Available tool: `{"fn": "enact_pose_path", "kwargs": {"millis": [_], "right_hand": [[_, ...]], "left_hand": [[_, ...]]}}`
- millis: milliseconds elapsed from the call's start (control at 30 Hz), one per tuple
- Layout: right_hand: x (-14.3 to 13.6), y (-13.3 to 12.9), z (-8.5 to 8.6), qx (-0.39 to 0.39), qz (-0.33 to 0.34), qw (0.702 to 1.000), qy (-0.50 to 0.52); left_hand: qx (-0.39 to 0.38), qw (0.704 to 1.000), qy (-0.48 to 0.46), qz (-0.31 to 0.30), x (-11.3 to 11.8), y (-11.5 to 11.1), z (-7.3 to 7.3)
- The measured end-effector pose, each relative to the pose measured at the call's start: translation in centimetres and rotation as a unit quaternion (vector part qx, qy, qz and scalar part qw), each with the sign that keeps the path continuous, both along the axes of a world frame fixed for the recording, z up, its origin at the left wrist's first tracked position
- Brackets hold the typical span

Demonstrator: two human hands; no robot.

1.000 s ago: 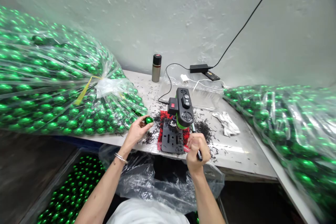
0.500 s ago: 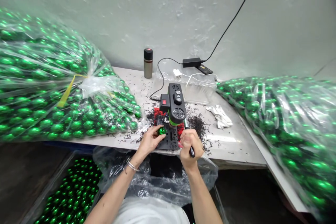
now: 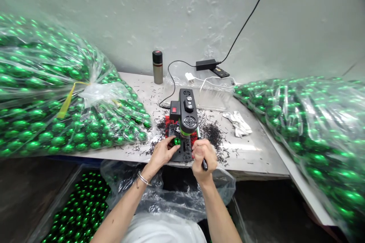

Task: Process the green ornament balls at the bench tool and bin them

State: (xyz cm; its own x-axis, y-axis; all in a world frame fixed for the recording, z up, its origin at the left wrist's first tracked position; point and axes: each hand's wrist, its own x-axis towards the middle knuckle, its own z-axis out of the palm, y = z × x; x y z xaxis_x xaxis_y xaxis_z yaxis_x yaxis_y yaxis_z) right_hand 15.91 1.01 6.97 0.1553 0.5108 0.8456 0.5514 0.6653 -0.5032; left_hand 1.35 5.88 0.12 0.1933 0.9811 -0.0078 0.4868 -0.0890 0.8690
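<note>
A shiny green ball (image 3: 177,141) is pinched between the thumb and fingers of my left hand (image 3: 163,151), just below the head of a small black bench machine (image 3: 188,110). My right hand (image 3: 204,157) is wrapped around the machine's lever handle (image 3: 204,165), whose black end pokes out under the fist. A dark slotted base plate (image 3: 185,155) lies beneath the machine head. Red material (image 3: 167,120) shows around the base, and small black shavings (image 3: 212,134) are strewn over the tabletop on both sides.
Large clear bags of green balls stand left (image 3: 71,121) and right (image 3: 308,136). Behind the machine are a bottle (image 3: 157,70), a power adapter (image 3: 206,64) and a clear plastic tray (image 3: 219,100). White gloves (image 3: 238,124) lie right. More green balls (image 3: 80,205) fill a container below.
The whole view has shifted slightly. My left hand still pinches the green ball at the machine, and the right stays on the lever; little else differs.
</note>
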Motion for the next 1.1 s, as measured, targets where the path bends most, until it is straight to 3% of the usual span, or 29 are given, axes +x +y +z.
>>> {"fn": "enact_pose_path", "kwargs": {"millis": [200, 367, 733, 1100], "right_hand": [[0.0, 0.0, 0.0, 0.004, 0.004, 1.0, -0.002], [0.0, 0.0, -0.3, 0.005, 0.006, 1.0, 0.003], [0.1, 0.1, -0.4, 0.008, 0.006, 1.0, -0.002], [0.1, -0.1, -0.5, -0.001, 0.002, 1.0, -0.001]], "left_hand": [[0.096, 0.991, 0.093, -0.02, 0.4, -0.3, 1.1], [0.155, 0.983, 0.087, -0.039, 0.4, -0.7, 0.6], [0.223, 0.971, 0.087, -0.019, 0.6, -0.7, -1.8], [0.209, 0.976, 0.065, -0.012, 1.1, -0.1, -2.2]]}}
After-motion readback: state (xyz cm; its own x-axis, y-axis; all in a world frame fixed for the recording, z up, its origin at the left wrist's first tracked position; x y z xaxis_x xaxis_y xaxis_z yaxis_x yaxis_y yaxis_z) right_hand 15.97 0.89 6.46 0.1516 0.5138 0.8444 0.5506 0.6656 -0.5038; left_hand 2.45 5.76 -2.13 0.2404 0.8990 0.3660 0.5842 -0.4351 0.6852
